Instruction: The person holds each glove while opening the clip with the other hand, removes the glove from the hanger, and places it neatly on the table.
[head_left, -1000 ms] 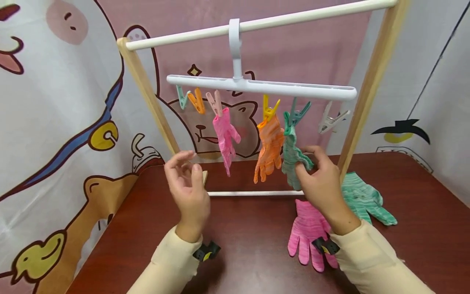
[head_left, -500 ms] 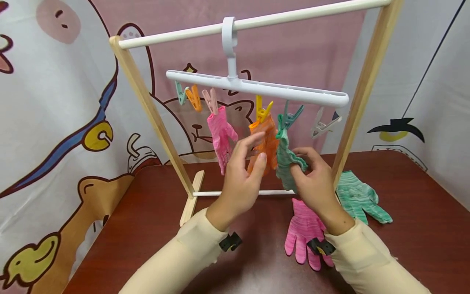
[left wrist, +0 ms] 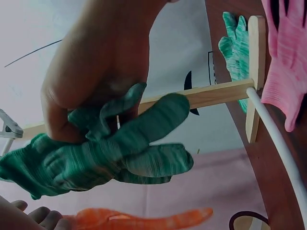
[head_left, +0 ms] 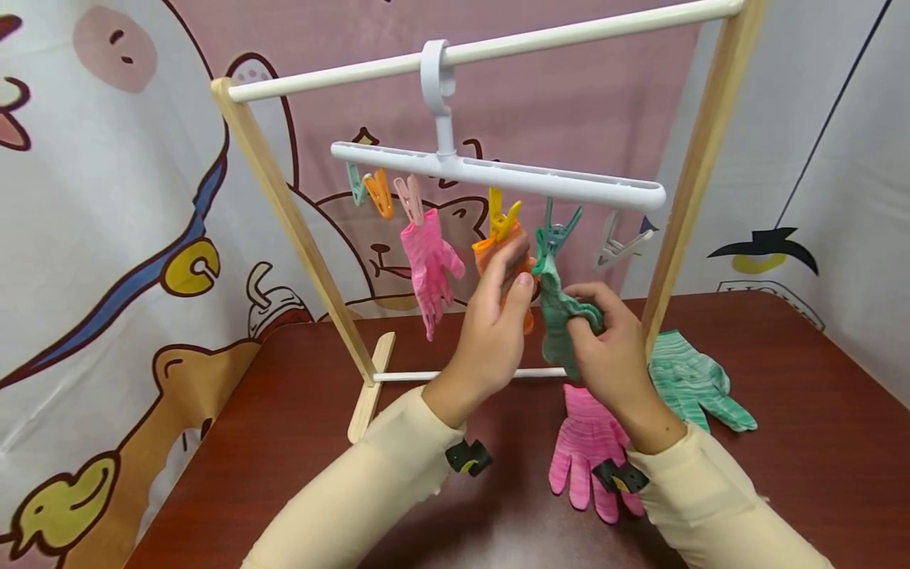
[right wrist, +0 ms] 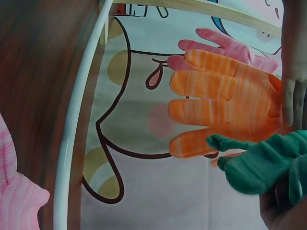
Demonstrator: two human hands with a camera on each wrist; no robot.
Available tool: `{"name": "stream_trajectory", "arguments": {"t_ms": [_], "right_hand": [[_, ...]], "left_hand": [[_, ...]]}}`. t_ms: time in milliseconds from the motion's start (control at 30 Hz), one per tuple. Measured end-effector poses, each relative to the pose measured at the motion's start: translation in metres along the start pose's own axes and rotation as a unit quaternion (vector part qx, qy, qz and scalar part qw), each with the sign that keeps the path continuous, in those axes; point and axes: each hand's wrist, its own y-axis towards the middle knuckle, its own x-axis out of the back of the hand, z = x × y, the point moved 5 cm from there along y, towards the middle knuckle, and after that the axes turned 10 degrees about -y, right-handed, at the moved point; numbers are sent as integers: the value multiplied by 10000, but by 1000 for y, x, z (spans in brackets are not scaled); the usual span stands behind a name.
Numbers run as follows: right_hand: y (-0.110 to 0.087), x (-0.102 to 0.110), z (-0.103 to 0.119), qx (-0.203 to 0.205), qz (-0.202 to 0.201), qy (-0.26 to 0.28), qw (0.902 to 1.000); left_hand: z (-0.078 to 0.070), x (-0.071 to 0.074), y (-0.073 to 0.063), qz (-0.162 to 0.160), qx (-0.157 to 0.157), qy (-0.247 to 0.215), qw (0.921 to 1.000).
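My right hand (head_left: 614,356) pinches the side of a green striped glove (head_left: 558,332) between thumb and fingers. A teal clothespin (head_left: 558,235) clips that glove's cuff under the white hanger (head_left: 512,174). My left hand (head_left: 486,340) is raised just left of it, at an orange glove (right wrist: 230,96) that hangs from a yellow clothespin (head_left: 502,223). Its fingers look fairly straight beside the orange cuff in the right wrist view; whether they touch it is unclear. Farther left a pink glove (head_left: 429,269) hangs from a pale pink clothespin (head_left: 410,199).
Bare clothespins hang at both hanger ends: a mint one (head_left: 356,184), an orange one (head_left: 380,193) and a white one (head_left: 620,243). A wooden rack (head_left: 697,174) carries the hanger. On the table (head_left: 284,474) lie a pink glove (head_left: 579,450) and a green glove (head_left: 697,375).
My left hand has moved right, from left of the hanging pink glove to the orange glove. The right hand keeps its pinch on the green glove. The hanger has turned slightly.
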Motion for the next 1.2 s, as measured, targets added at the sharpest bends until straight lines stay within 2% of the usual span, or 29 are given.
{"name": "stream_trajectory", "arguments": {"t_ms": [167, 467, 733, 867, 1033, 1200], "right_hand": [[-1, 2, 2, 113, 14, 128, 9999], [-1, 2, 2, 121, 62, 284, 9995], [-2, 0, 4, 209, 113, 220, 9995], [-2, 0, 5, 294, 86, 205, 9993], [-2, -1, 5, 457, -34, 19, 9989], [-3, -1, 5, 556, -90, -163, 9983]], "left_hand": [[0, -2, 8, 17, 70, 75, 9999], [-8, -6, 22, 59, -26, 83, 9999], [-20, -9, 33, -12, -423, -67, 9991], [-25, -9, 36, -222, -458, 281, 9983], [-29, -9, 40, -529, -438, 879, 9938], [-30, -10, 43, -522, -347, 1129, 9916]]}}
